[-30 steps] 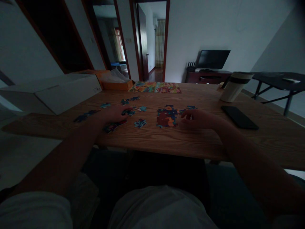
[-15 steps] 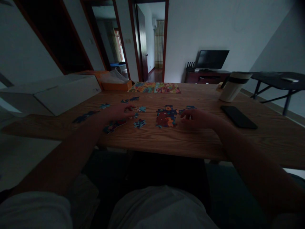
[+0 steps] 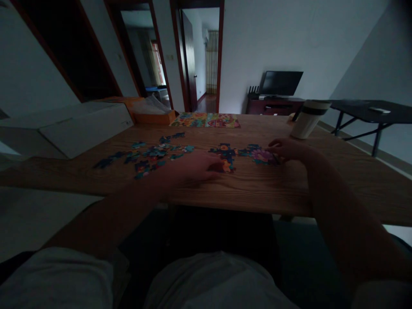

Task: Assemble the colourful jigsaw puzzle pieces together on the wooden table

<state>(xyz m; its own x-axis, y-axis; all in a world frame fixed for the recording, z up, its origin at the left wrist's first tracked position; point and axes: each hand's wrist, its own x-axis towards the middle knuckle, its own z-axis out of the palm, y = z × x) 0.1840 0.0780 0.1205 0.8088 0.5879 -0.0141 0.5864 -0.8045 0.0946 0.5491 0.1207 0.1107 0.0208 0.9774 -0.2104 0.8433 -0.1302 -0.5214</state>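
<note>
My left hand [image 3: 204, 165] is a little blurred, its fingers stretched out over a joined jigsaw section [image 3: 227, 154] with an orange figure. Its fingers hide the left part of that section. Just right of it lies a jigsaw section with a purple flower [image 3: 262, 156]. At that section's right edge is my right hand [image 3: 288, 150], with curled fingers that appear to hold the edge. Loose jigsaw pieces [image 3: 156, 151] in blue, teal and red lie scattered left of my left hand, partly behind my forearm.
Along the far edge of the wooden table [image 3: 244, 189] lies a colourful picture sheet [image 3: 206, 120]. An orange box [image 3: 154, 117] and a white box [image 3: 86, 128] stand at the left. A light tumbler [image 3: 309, 120] with a dark band stands beyond my right hand.
My left hand has moved right, from the loose pieces onto the joined section. My right hand has shifted right, and the purple flower section now shows. The phone at the right is now hidden by my right arm.
</note>
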